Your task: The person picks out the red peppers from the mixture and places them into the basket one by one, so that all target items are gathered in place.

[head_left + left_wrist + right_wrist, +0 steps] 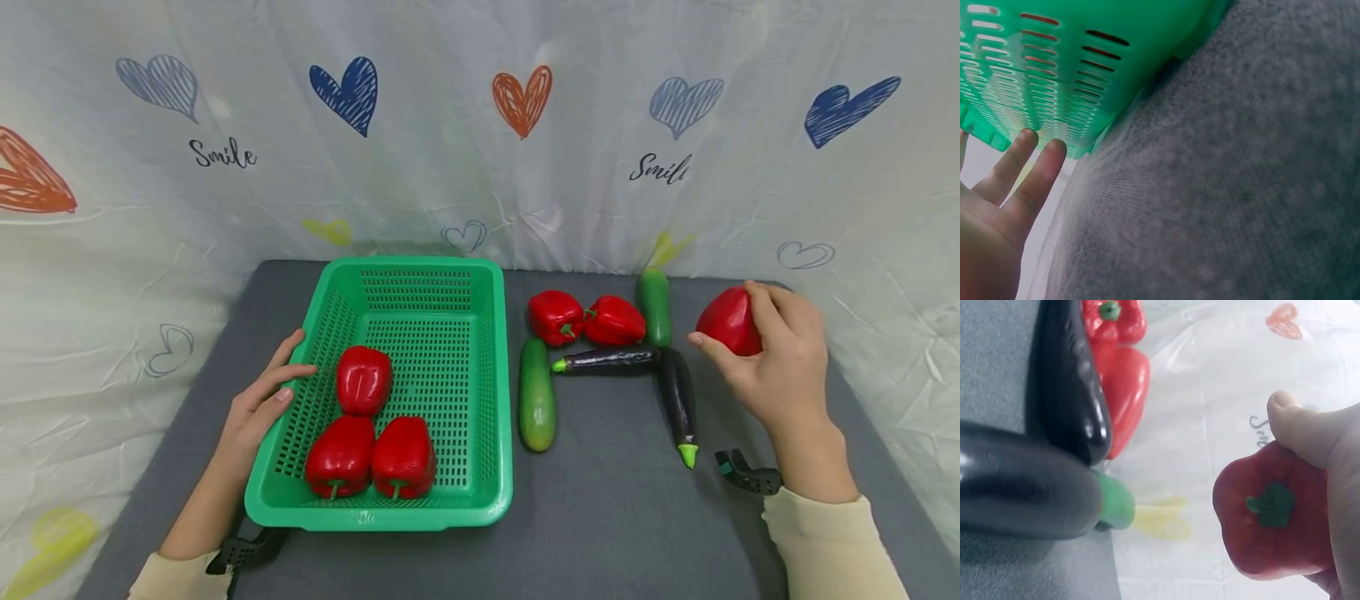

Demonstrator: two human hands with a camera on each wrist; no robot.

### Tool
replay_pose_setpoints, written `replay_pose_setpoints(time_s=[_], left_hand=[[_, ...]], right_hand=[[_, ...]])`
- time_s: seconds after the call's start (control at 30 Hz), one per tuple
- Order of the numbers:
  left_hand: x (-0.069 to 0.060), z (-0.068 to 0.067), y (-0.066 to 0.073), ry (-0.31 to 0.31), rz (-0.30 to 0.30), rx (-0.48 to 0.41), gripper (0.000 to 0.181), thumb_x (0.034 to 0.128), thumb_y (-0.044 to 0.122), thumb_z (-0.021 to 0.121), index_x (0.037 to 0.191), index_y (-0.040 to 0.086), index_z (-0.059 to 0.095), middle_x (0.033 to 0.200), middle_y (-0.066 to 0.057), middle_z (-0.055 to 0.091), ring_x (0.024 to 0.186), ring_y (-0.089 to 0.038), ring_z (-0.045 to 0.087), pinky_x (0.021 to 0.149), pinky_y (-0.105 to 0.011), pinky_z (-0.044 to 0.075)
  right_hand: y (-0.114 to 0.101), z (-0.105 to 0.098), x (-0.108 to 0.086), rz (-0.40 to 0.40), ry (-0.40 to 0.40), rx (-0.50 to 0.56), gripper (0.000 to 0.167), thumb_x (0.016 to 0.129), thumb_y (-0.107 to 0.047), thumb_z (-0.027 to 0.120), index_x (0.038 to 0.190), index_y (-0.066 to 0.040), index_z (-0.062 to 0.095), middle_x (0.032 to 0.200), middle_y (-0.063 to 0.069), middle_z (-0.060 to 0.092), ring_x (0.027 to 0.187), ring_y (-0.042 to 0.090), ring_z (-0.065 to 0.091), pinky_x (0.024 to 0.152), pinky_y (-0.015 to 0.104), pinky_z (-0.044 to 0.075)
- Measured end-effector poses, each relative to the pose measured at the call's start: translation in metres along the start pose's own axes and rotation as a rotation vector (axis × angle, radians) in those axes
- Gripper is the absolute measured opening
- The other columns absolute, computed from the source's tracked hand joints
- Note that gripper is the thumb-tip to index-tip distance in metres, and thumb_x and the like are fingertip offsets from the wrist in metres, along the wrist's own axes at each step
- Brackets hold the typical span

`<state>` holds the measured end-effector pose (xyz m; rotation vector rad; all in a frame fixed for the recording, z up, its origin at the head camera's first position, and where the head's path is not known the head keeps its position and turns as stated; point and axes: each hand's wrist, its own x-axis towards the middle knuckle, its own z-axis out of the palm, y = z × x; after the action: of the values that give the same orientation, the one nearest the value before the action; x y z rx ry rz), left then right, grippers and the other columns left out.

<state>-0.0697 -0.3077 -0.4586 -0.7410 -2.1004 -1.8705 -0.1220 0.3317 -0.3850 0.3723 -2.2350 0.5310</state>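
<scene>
My right hand grips a red bell pepper above the right side of the table. Its green stem shows in the right wrist view, where the thumb lies along the side of the pepper. My left hand rests its extended fingers on the left rim of a green plastic basket. From the left wrist view, two fingertips lie near the slotted basket wall. Inside the basket sit three red bell peppers, one farther back and two in front.
Right of the basket, two red bell peppers lie at the back. Two cucumbers and two dark eggplants lie around them on the grey tabletop. A white curtain with printed hearts hangs behind the table.
</scene>
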Motion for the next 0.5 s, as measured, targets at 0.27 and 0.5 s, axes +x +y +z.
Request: replay_pose_setpoints(time_s=[0.27, 0.5], left_hand=[[0.003, 0.003, 0.001, -0.007, 0.036, -0.010, 0.039, 0.1034, -0.016, 0.039, 0.133, -0.018, 0.063, 0.176, -0.020, 0.032, 0.166, -0.026, 0.023, 0.122, -0.026, 0.029], [0.000, 0.000, -0.001, -0.005, 0.044, -0.009, 0.040, 0.1021, -0.018, 0.038, 0.133, -0.017, 0.063, 0.176, -0.019, 0.033, 0.165, -0.025, 0.023, 0.121, -0.026, 0.029]], right_hand=[[-0.014, -0.002, 0.005, -0.048, -0.006, 0.033, 0.093, 0.093, -0.076, 0.068, 0.139, 0.006, 0.068, 0.135, 0.029, 0.065, 0.125, 0.053, 0.058, 0.098, 0.055, 0.048], [-0.028, -0.001, 0.008, -0.006, -0.037, 0.041, 0.104, 0.089, -0.084, 0.067, 0.145, 0.004, 0.065, 0.142, 0.027, 0.063, 0.132, 0.049, 0.056, 0.098, 0.059, 0.052]])
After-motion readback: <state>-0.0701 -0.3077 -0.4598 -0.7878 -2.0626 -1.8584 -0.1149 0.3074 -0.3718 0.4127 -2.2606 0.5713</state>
